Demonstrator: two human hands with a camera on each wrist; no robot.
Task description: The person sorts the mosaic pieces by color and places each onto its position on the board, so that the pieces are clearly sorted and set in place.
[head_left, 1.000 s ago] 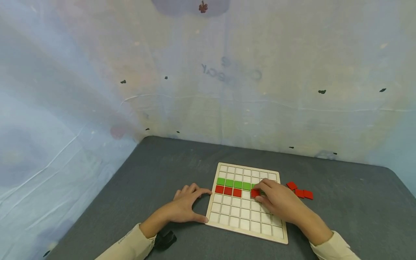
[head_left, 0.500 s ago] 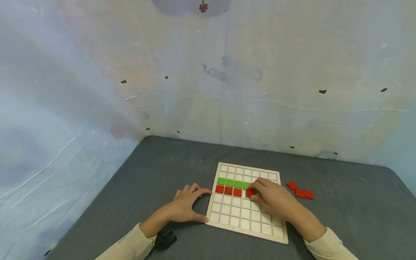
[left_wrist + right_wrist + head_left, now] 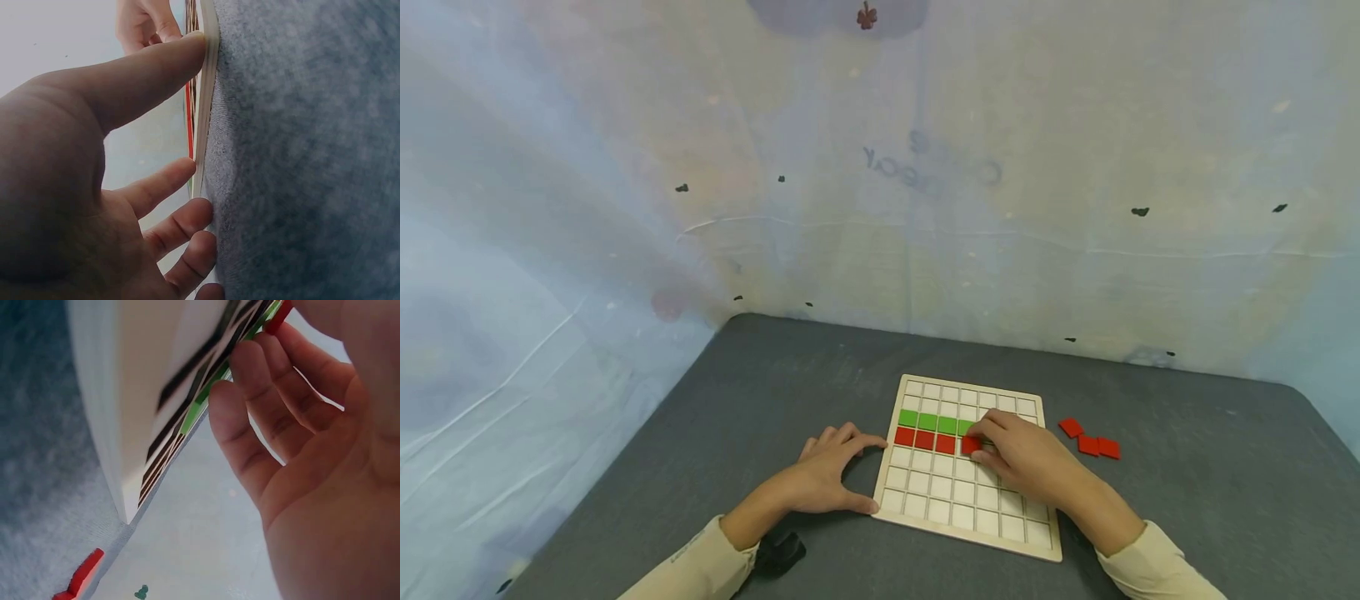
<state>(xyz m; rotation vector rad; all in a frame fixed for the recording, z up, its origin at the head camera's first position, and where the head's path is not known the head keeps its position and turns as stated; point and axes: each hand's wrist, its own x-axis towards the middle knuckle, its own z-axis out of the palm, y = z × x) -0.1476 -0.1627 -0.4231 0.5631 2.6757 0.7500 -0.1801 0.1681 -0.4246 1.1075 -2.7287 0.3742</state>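
A light wooden grid board (image 3: 962, 536) lies on the dark table. It bears a row of green tiles (image 3: 928, 422), partly covered by the right hand. Below that row, at the left, sit three red tiles (image 3: 925, 440) side by side. My right hand (image 3: 1037, 462) pinches a red square tile (image 3: 971, 446) between thumb and fingers, just over the fourth cell of the red row. In the right wrist view a corner of that tile (image 3: 279, 317) shows at the fingertips. My left hand (image 3: 826, 477) is spread, its thumb and index fingertips (image 3: 199, 44) at the board's left edge.
Several loose red tiles (image 3: 1088, 445) lie on the table to the right of the board. A black object (image 3: 780, 554) lies by the left wrist. A pale sheet (image 3: 880, 267) hangs behind and to the left of the table.
My right hand has moved a little left with the red tile, from over the fifth cell to the fourth beside the placed red tiles. The left hand has stayed at the board's edge.
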